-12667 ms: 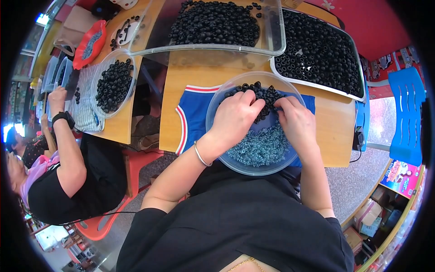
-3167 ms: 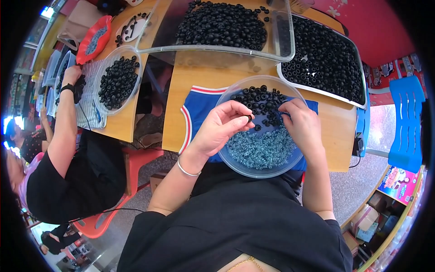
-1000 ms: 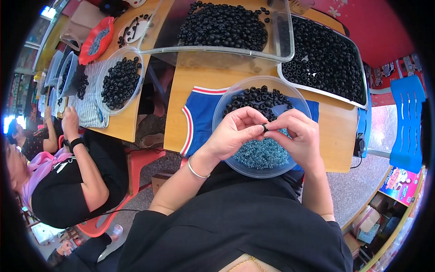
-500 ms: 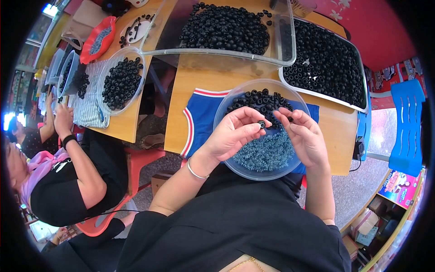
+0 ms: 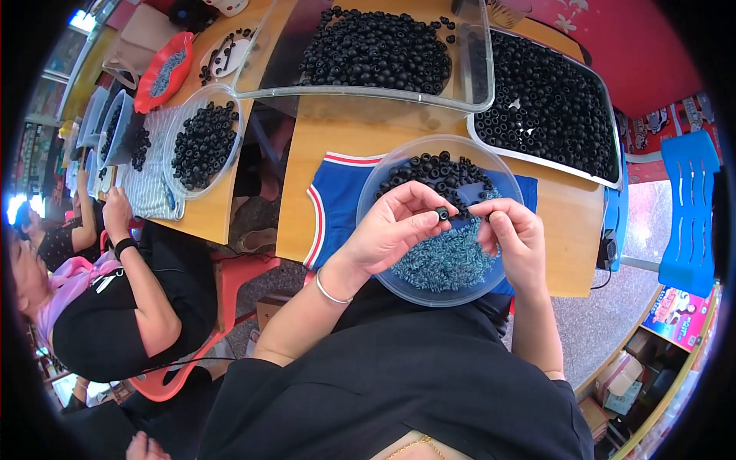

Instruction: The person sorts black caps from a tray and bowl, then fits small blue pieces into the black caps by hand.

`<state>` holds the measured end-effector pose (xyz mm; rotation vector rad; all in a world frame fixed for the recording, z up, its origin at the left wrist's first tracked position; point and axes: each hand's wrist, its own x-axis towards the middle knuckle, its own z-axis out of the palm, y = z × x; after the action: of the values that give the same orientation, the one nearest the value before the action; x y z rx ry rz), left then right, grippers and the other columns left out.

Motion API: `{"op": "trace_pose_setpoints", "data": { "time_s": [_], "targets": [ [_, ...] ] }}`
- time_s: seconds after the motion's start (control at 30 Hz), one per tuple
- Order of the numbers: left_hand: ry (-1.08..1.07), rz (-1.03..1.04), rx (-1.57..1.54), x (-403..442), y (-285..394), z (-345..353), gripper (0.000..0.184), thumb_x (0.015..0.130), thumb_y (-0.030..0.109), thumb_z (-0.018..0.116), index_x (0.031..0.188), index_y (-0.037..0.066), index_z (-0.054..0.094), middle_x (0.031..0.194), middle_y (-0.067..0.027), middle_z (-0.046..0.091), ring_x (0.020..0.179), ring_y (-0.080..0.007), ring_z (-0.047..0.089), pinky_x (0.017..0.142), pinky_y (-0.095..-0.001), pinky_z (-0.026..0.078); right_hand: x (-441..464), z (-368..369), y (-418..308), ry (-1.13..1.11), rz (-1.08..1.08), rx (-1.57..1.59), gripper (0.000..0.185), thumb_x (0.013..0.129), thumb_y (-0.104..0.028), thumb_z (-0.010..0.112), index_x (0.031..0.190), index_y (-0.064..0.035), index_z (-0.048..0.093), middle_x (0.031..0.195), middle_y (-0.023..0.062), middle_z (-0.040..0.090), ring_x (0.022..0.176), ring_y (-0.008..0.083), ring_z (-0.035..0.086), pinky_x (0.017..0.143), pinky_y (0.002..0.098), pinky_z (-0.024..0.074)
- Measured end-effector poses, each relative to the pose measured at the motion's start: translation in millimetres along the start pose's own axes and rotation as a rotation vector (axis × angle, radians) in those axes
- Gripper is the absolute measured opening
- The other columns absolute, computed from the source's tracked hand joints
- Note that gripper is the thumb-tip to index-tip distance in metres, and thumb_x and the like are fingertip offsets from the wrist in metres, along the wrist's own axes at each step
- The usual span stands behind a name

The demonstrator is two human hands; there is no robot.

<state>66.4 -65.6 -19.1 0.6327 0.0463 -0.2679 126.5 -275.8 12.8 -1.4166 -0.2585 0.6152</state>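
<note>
Over the round clear tub (image 5: 374, 270), my left hand (image 5: 399, 228) pinches a small round black piece with a hollow centre (image 5: 442, 214) between thumb and fingertips. My right hand (image 5: 515, 238) is just to the right, its thumb and forefinger pinched together. A dark speck shows at those fingertips, too small to name. Inside the tub, loose black pieces (image 5: 435, 170) like the held one lie at the far side. Small translucent bluish pieces (image 5: 445, 264) fill the near side. Under the tub lies a blue cloth (image 5: 337, 188) with red and white trim.
A large clear bin (image 5: 368, 93) and a white-rimmed tray (image 5: 529, 162) with many black pieces stand behind the tub. To the left, a co-worker (image 5: 115, 322) sits by another table with a clear tub (image 5: 239, 126) and a red dish (image 5: 146, 98). A blue chair (image 5: 686, 215) stands right.
My right hand has turned, its fingertips now lower and closer to the left hand. My left hand keeps its pinch on the black piece. The co-worker's hand has shifted slightly.
</note>
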Motion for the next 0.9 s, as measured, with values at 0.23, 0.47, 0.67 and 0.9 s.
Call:
{"op": "trace_pose_setpoints", "data": {
  "time_s": [0.23, 0.47, 0.67, 0.9],
  "targets": [
    [0.003, 0.009, 0.014, 1, -3, 3, 0.015, 0.091, 0.002, 0.06, 0.106, 0.004, 0.058, 0.108, -0.0098, 0.064, 0.095, -0.0141, 0.063, 0.086, -0.0274, 0.053, 0, 12, -9, 0.068, -0.161, -0.21, 0.015, 0.09, -0.004, 0.061, 0.103, 0.0002, 0.067, 0.085, 0.0009, 0.059, 0.071, 0.005, 0.054, 0.061, 0.0193, 0.0446],
    [-0.013, 0.007, 0.037, 2, -7, 6, 0.015, 0.091, 0.001, 0.061, 0.105, 0.003, 0.058, 0.106, -0.0094, 0.064, 0.096, -0.0138, 0.062, 0.087, -0.0278, 0.052, -4, 20, -6, 0.168, -0.317, -0.386, 0.016, 0.075, 0.001, 0.075, 0.089, -0.0017, 0.067, 0.084, 0.0054, 0.066, 0.072, 0.0111, 0.063, 0.061, 0.0236, 0.051],
    [-0.044, 0.001, 0.037, 3, -9, 3, 0.015, 0.091, 0.001, 0.06, 0.105, 0.003, 0.056, 0.107, -0.0096, 0.062, 0.1, -0.0159, 0.062, 0.09, -0.0306, 0.053, 2, 25, -13, 0.15, -0.629, -0.654, 0.021, 0.068, 0.0, 0.079, 0.085, -0.0032, 0.067, 0.078, 0.0064, 0.067, 0.067, 0.0158, 0.065, 0.057, 0.0257, 0.0519],
    [-0.042, 0.005, 0.045, 2, -8, 3, 0.016, 0.09, 0.002, 0.062, 0.105, 0.003, 0.056, 0.107, -0.0088, 0.062, 0.1, -0.0155, 0.062, 0.09, -0.0309, 0.053, 2, 27, -14, 0.162, -0.633, -0.686, 0.02, 0.066, -0.001, 0.08, 0.08, -0.0051, 0.067, 0.077, 0.0055, 0.067, 0.067, 0.0162, 0.064, 0.056, 0.026, 0.0513]
  ]
}}
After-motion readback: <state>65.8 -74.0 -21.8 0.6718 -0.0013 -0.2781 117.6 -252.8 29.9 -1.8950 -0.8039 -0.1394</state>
